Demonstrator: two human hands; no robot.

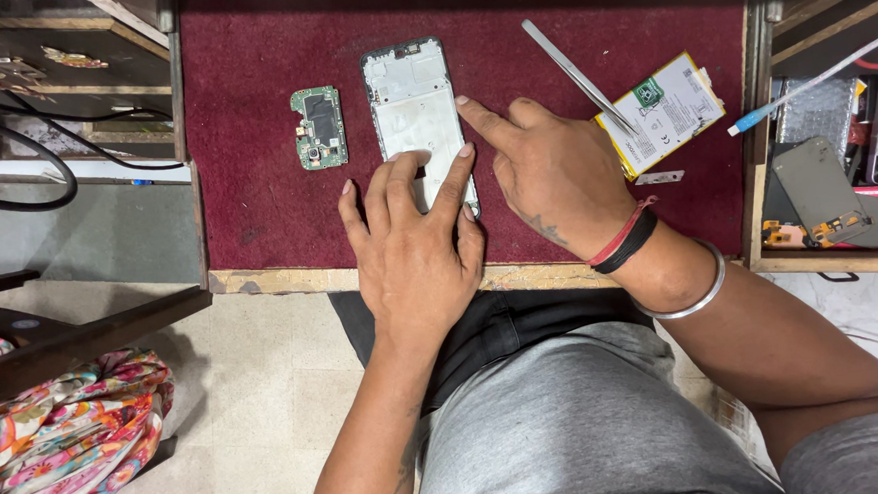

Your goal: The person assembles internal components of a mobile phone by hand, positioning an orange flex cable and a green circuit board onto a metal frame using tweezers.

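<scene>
maroon felt covers the work mat that fills the upper middle of the frame, and on it lies an opened phone frame, long side running up and down, its pale inner side showing. the left hand lies flat over the frame's lower end, fingers spread and pressing down, nothing gripped. the right hand sits just right of it, mostly curled, with only the index finger stretched out so its tip touches the frame's right edge about halfway up; it grips nothing. red and black bands and a metal bangle ring that wrist.

just left of the frame, apart from it, lies a small green circuit board. toward the upper right, metal tweezers lie slanted with their tips resting on a white and yellow battery; a small metal strip lies below the battery. at the right edge sits a tray of spare parts.
</scene>
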